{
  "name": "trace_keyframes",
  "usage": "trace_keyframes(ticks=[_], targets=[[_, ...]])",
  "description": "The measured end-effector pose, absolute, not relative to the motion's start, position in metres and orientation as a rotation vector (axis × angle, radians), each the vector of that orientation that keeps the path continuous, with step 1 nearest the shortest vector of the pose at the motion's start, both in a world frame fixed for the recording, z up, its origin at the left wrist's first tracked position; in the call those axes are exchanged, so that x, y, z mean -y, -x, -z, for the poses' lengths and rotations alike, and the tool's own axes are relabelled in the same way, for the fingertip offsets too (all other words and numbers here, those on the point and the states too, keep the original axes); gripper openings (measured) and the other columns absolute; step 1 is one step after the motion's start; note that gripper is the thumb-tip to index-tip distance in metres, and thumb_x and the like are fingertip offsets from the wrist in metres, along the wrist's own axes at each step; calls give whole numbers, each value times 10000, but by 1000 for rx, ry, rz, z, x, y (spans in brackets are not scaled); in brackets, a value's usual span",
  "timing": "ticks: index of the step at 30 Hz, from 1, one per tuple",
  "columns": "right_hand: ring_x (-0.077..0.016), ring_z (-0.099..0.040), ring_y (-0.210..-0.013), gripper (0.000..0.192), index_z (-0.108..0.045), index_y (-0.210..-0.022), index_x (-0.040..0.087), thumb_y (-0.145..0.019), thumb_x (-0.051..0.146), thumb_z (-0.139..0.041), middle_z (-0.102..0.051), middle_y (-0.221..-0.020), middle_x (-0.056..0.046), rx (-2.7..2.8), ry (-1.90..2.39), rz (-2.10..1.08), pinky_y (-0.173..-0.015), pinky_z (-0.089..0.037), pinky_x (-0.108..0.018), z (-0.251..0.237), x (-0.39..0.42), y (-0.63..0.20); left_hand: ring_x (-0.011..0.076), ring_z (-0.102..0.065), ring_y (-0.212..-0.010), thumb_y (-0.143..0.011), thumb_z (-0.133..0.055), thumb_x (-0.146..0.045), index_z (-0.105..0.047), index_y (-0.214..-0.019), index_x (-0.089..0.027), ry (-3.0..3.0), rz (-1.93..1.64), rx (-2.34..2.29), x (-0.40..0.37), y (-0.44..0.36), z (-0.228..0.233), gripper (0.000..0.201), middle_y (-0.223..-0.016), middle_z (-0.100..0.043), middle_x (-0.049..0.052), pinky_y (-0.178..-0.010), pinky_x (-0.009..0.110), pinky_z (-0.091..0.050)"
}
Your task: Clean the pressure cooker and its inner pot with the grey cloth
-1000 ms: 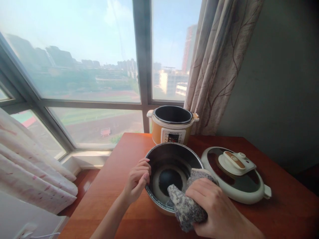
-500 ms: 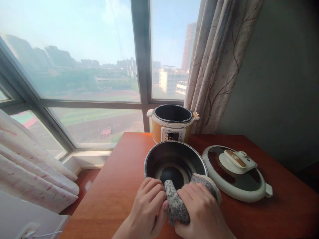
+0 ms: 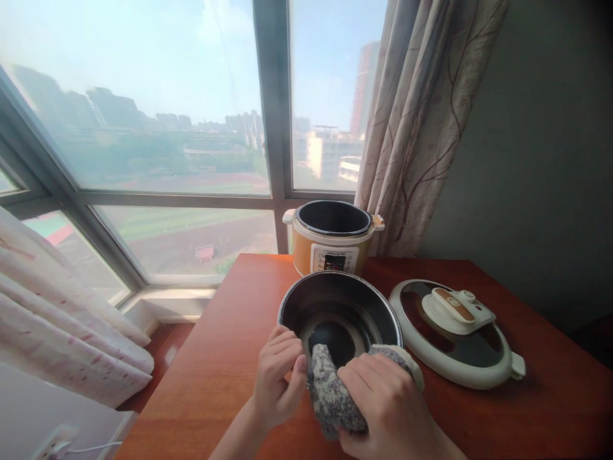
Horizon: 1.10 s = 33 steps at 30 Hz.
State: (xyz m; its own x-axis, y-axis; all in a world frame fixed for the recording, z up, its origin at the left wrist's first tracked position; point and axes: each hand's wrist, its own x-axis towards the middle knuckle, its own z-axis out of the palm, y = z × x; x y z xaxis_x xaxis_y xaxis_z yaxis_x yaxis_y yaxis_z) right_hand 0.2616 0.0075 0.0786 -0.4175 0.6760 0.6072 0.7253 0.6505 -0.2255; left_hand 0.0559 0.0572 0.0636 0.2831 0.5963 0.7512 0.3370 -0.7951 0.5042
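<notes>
Gray speckled cloth [image 3: 330, 393] is bunching inside the closed grip of a person's right hand [image 3: 387, 396], one end poking out to the left of the fingers and covering the near rim of a dark-lined pot [image 3: 342, 297]. A pale-edged fold is showing beyond the knuckles, lying over the pot's right-hand rim. The left hand [image 3: 280, 377], just beside the cloth, is curling narrowly over the pot's near left rim, thumb toward the cloth.

The pot is standing directly ahead of both hands on a reddish wooden table [image 3: 225, 358], its mouth facing up and its dark interior showing a lighter ring around a black circle at the bottom; the cloth is hiding part of the near wall. Farther beyond the hands, a yellow-and-white cooker [image 3: 287, 255] is standing with its top uncovered, exposing a dark inner wall, while its floor is remaining out of sight. The pot is blocking the lower part of its front panel [image 3: 335, 259].

To the right of the right hand, a white-rimmed lid [image 3: 479, 377] is lying on the table, its brown-and-white handle [image 3: 454, 310] facing up.
</notes>
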Motion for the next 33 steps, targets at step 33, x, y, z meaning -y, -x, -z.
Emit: trace_keyframes(ticks=[33], targets=[[-216, -598, -716, 308, -642, -969, 215, -661, 217, -650, -697, -814, -19, 2066, 1020, 131, -696, -387, -350, -67, -2, -268, 170, -409, -599, -942, -312, -167, -393, -726, -216, -2393, -1524, -767, -49, -69, -55, 236, -625, -447, 1, -703, 391, -351]])
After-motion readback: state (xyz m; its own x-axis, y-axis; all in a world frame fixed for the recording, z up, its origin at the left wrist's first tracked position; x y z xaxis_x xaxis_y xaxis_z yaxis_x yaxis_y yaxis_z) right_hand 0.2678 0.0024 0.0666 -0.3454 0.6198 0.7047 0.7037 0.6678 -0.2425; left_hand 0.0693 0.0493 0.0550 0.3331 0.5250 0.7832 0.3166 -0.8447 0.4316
